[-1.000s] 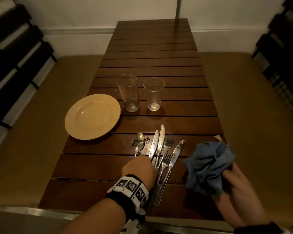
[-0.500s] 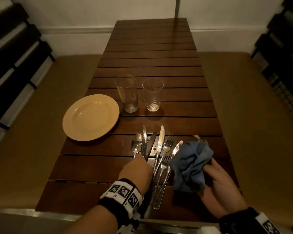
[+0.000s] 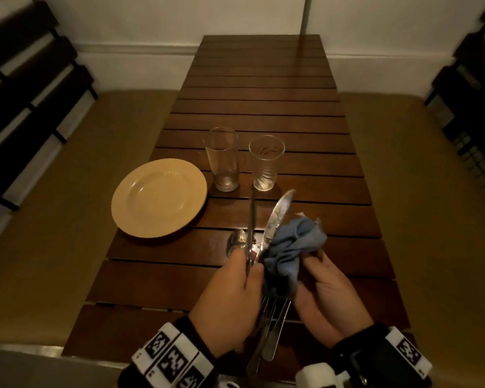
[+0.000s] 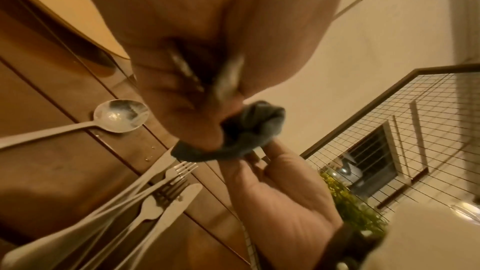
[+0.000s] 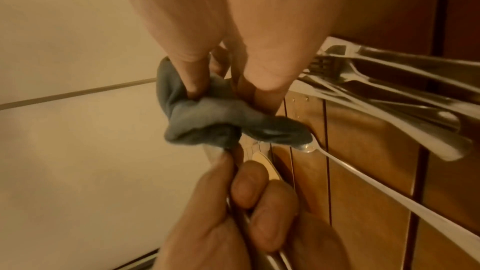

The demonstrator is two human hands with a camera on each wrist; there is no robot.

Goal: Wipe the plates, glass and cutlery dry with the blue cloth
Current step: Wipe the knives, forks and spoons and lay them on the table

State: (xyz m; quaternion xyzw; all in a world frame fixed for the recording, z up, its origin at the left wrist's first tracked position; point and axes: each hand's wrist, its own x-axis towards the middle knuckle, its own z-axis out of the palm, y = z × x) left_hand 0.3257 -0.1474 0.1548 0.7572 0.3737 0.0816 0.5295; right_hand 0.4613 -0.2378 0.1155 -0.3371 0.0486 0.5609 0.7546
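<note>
Dark slatted wood surface (image 3: 263, 88), white wall at 12 o'clock, tan floor both sides.

Left hand (image 3: 230, 298) near 6 o'clock, fingers curled round the handles of two knives (image 3: 277, 217), lifted, blades pointing up toward 12. One blade shows edge-on, the other broadside with wet smears.

Right hand (image 3: 322, 298) just at 3 o'clock of the left, the two hands close together. Fingers and thumb pinch the bunched cloth (image 3: 294, 247); right wrist view shows the cloth (image 5: 207, 118) pressed between fingertips. Cloth touches the broadside blade low down, near the left thumb.

Spoon (image 3: 235, 245) lies flat on the surface at 11 o'clock of the left hand, bowl wet. Left wrist view: spoon (image 4: 114, 118) apart from the rest, water drops beside it.

Remaining cutlery (image 3: 272, 326) lies on the surface under the hands, handles toward 6. Left wrist view shows two forks (image 4: 168, 184) overlapping and two more knives alongside, touching in a loose pile.

Plate (image 3: 158, 197) at 10 o'clock of the hands, flat, apart from the cutlery.

Two glasses upright at 12 o'clock of the hands: tall glass (image 3: 223, 159) just beside the plate rim, short glass (image 3: 265, 163) at its 3 o'clock, not touching.
</note>
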